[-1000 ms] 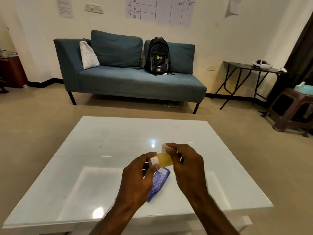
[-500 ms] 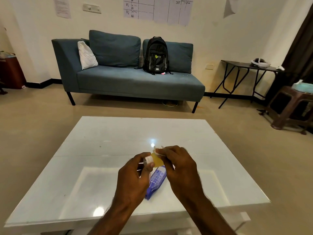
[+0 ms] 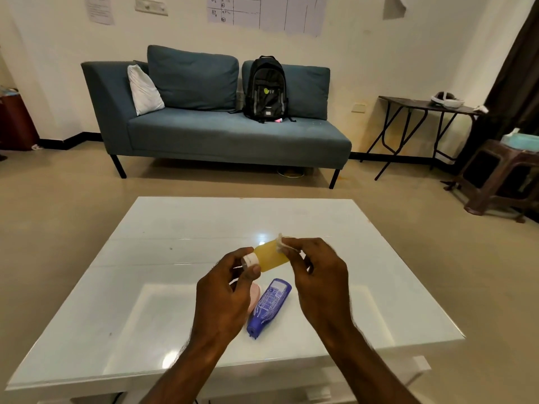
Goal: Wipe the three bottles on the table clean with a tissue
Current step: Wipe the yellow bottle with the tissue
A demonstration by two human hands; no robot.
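Pinching the small yellow white-capped bottle (image 3: 269, 256) by its cap, my left hand (image 3: 224, 298); right hand (image 3: 318, 282) presses crumpled white tissue (image 3: 280, 245) against it

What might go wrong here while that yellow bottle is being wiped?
1. The left hand holds the yellow bottle only by its cap end, in the air. It might slip and drop onto the blue bottle or the table.
2. The tissue pinched by the right hand looks small, so it may tear or miss spots.
3. The pink bottle lies close under the left hand and could be knocked.
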